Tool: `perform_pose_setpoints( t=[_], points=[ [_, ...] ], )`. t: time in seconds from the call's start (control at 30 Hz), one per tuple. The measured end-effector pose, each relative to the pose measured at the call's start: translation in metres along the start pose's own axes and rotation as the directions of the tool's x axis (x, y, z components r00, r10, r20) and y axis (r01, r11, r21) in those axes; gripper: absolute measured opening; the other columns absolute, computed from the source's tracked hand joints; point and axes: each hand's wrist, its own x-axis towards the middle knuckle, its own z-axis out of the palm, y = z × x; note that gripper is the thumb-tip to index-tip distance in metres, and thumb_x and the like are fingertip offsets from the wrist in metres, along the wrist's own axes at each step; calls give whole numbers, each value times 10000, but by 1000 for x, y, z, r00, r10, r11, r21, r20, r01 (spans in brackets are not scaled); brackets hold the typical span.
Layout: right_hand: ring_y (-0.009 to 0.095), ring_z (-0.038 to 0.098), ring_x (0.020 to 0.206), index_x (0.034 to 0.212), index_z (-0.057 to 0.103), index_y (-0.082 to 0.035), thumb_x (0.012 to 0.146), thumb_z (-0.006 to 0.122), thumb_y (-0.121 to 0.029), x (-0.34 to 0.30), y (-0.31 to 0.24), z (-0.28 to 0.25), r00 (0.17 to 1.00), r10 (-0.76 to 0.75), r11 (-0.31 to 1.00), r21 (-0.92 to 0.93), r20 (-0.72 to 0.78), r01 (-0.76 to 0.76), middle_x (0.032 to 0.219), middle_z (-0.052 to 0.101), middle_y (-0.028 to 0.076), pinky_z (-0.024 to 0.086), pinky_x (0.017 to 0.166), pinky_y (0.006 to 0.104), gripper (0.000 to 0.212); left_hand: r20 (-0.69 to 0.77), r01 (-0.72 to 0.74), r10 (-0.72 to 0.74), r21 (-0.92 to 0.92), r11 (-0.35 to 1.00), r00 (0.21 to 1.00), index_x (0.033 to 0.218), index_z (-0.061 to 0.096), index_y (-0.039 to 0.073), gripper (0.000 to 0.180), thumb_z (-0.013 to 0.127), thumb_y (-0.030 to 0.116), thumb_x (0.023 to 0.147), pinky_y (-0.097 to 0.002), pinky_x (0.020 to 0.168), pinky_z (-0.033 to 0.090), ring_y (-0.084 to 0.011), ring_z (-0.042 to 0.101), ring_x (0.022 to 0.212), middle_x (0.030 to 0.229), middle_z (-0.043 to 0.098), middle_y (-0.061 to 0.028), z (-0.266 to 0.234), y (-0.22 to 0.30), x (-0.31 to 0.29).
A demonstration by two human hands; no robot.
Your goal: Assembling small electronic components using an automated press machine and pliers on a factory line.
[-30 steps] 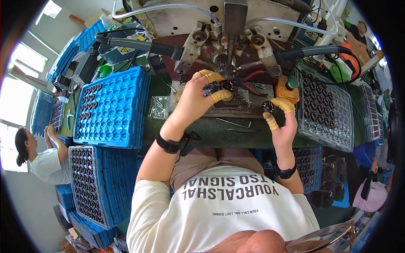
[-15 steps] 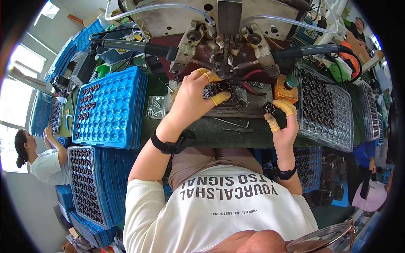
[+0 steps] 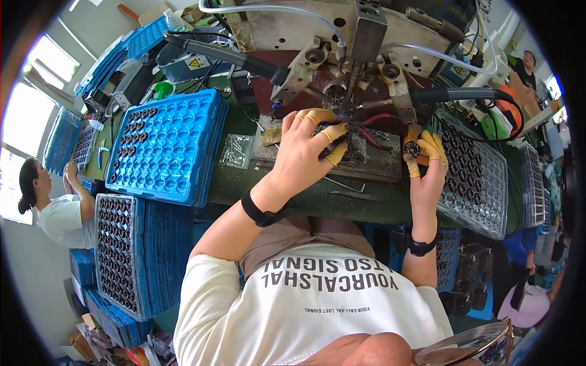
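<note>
My left hand (image 3: 305, 143), with yellow finger covers, is closed at the work spot under the machine's spindle (image 3: 351, 85). Its fingers hide most of what they hold; only a dark bit shows between them. In my right hand (image 3: 428, 161), also with yellow covers, a small round black coil part (image 3: 411, 148) is pinched between thumb and fingers. That hand is in front of the orange box (image 3: 410, 135). Red-handled pliers (image 3: 375, 131) lie on the metal base plate (image 3: 384, 165), close by my left fingertips. Dark crumbs litter the plate.
At the left stands a blue tray (image 3: 177, 146) partly filled with round parts; a clear tray (image 3: 482, 207) with more is at the right. A bag of screws (image 3: 237, 151), a hex key (image 3: 348, 184) and tweezers (image 3: 354, 195) lie near the plate. Black-handled soldering irons (image 3: 262, 67) flank the spindle.
My view has shifted a little. My right hand has lifted the coil part up to the front of the orange box. The fingers of my left hand have curled further over the work spot.
</note>
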Motion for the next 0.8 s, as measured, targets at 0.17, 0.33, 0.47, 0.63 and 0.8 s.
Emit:
perform_pose_setpoints(
  t=[0.17, 0.33, 0.47, 0.63, 0.8],
  points=[
    [336, 487, 1270, 1144, 589, -56, 868, 693, -319, -3, 3, 0, 1000, 10, 1000, 10, 20, -11, 1279, 592, 125, 324, 1053, 454, 396, 10, -98, 98, 35, 995, 995, 977, 704, 123, 299, 812, 141, 698, -429, 914, 412, -298, 555, 1014, 1055, 586, -85, 0, -5, 0],
    [336, 485, 1271, 1142, 591, -54, 870, 687, -337, -3, 6, -3, 998, 43, 998, 33, 43, -44, 1277, 593, 133, 318, 1051, 453, 404, 11, 17, -16, -69, 997, 1000, 1153, 603, 88, 488, 805, 145, 712, -407, 911, 424, -306, 549, 1037, 1064, 592, -86, 9, -7, -5],
    [362, 505, 1239, 1123, 592, -37, 859, 708, -236, 1, 3, 0, 999, 30, 997, 69, 37, -32, 1259, 598, 155, 366, 1018, 442, 350, 64, 309, -305, -328, 893, 950, 1301, 436, 12, 751, 830, 115, 670, -420, 944, 410, -346, 511, 1063, 1093, 561, -142, 12, -3, -9],
    [382, 530, 1198, 1130, 594, -35, 843, 710, -198, -3, 9, 4, 993, -101, 993, -61, 56, 104, 1282, 584, 188, 406, 988, 436, 350, 46, 249, -246, -230, 941, 968, 1314, 425, 16, 807, 854, 142, 642, -424, 972, 400, -363, 479, 1104, 1168, 511, -173, -27, 1, -13],
    [396, 542, 1188, 1103, 592, 35, 903, 663, -250, -6, 26, 6, 984, -176, 983, -50, 11, 177, 1288, 576, 221, 438, 968, 427, 356, 206, 328, -373, 222, 918, 905, 1096, 672, 64, 395, 781, 159, 728, -395, 883, 473, -331, 591, 1021, 1041, 650, -140, -129, -50, -33]
  ],
)
